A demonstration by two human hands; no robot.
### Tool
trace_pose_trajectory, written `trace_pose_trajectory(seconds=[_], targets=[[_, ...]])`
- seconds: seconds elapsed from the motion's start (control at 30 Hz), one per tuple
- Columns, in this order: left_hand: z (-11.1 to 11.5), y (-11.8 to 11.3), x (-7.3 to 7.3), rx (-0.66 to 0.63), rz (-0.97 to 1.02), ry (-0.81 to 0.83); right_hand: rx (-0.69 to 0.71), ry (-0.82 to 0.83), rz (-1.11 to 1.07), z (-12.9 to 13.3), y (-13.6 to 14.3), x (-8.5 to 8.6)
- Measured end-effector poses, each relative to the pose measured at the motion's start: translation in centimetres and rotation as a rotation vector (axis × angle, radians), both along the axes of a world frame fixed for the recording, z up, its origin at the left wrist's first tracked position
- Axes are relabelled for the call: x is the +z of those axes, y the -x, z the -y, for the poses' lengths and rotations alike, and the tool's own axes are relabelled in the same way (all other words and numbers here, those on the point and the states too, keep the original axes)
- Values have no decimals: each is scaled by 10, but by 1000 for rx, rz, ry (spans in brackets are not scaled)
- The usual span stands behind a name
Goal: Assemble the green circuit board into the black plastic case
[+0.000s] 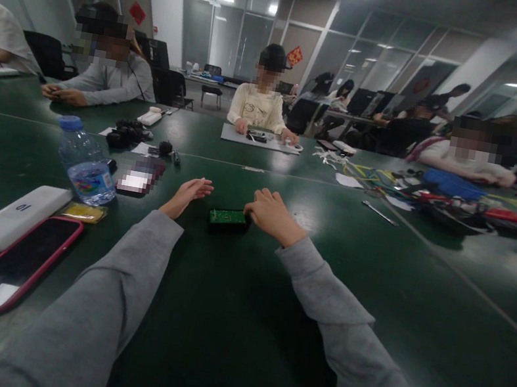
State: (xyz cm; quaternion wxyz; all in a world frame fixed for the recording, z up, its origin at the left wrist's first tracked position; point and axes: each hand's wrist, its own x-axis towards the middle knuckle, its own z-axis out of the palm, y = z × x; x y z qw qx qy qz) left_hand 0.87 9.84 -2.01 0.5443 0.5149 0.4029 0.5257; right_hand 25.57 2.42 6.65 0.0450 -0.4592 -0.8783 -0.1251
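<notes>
A small green circuit board (228,216) lies in a shallow black case (227,228) on the dark green table. At the board's right end is my right hand (274,215), its fingers curled and the thumb and forefinger drawn together. Whatever that pinch holds is too small to make out. To the left of the board, my left hand (189,195) is held with its fingers stretched out, apart from the case and holding nothing.
On the left of the green table (235,323) are a water bottle (86,163), a white power bank (14,217), a red-edged phone (18,264) and a yellow packet (84,212). A wrench (379,212) and tangled cables lie right. Several people sit around.
</notes>
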Motion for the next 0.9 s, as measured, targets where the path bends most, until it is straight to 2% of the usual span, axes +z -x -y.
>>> trace_pose_trajectory(seconds=[0.2,0.33,0.67,0.83,0.9], targets=[[10,-5,7,-89,-159,-74,-68,-49,-70,-13,-4,-18],[10,-7,7,-62,-171,-84,-82,-67,-90,-18,-3,-26],[11,-8,7,-96,-269,-92,-84,-10,-111,-22,-4,-27],[12,-9,7,-104,-299,-135,-140,63,-296,-25,-2,-24],[13,-9,7,-108,-318,-144,-144,44,-377,-27,-1,-25]])
